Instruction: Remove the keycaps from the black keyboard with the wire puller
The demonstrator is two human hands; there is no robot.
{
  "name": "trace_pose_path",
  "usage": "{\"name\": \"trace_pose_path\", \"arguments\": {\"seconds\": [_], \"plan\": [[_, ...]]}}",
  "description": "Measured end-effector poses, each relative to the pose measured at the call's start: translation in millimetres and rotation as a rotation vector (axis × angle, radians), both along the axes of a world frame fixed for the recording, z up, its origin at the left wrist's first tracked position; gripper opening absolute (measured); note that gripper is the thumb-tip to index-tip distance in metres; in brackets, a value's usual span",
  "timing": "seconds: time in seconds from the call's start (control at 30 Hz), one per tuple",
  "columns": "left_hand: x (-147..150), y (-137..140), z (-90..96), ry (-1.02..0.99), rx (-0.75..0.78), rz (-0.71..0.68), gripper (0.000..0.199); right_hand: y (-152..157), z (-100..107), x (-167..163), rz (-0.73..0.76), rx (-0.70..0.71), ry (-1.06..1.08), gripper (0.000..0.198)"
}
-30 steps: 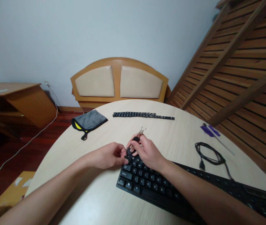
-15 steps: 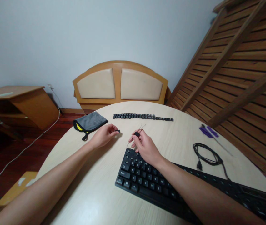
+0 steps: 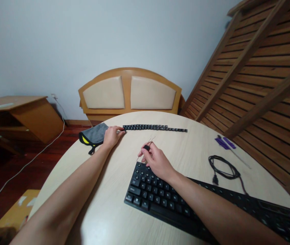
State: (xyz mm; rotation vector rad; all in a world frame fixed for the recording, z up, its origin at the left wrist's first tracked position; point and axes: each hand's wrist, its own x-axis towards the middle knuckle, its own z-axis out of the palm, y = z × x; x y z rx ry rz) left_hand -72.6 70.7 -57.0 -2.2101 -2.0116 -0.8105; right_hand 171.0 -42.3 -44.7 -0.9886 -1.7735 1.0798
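Observation:
My left hand [image 3: 112, 136] is at the left end of a row of black keycaps [image 3: 150, 127], its fingertips pinching a small black keycap [image 3: 124, 131] on the table. The row is two deep for most of its length and thins to single caps at the right. Closed around the black handle of a wire keycap puller [image 3: 147, 147] is my right hand [image 3: 157, 160]. It hovers over the upper left corner of a black keyboard [image 3: 157, 209], where the top rows show bare key stems. My right forearm covers part of the keyboard.
A folded grey cloth [image 3: 95, 133] with yellow lining lies beside my left hand. To the right are a coiled black cable [image 3: 223, 175] and a purple brush [image 3: 228, 143] with a thin rod. A wooden headboard [image 3: 126, 89] stands behind the round table [image 3: 104, 211].
My left hand has carried the keycap forward and slightly left to the end of the row. The right hand keeps its grip on the puller, almost in the same place.

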Motion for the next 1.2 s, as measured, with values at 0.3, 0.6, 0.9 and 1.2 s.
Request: {"name": "trace_pose_path", "arguments": {"seconds": [0.3,0.6,0.9,1.2], "plan": [[-2.0,6.6,-4.6,0.027,0.003,0.058,0.026,-3.0,1.8,2.4,0.003,0.002,-0.015,0.017],[-0.8,5.5,-3.1,-0.042,-0.012,0.058,0.026,-4.9,2.4,3.2,-0.007,-0.003,-0.021,0.022],[22.7,-27.1,21.1,-0.230,-0.158,-0.298,0.037,-12.5,12.0,9.4,0.153,-0.001,-0.023,0.017],[55.3,-68.1,47.2,-0.292,-0.898,-0.913,0.020,-16.1,15.5,16.3,0.268,0.130,-0.160,0.013]]}}
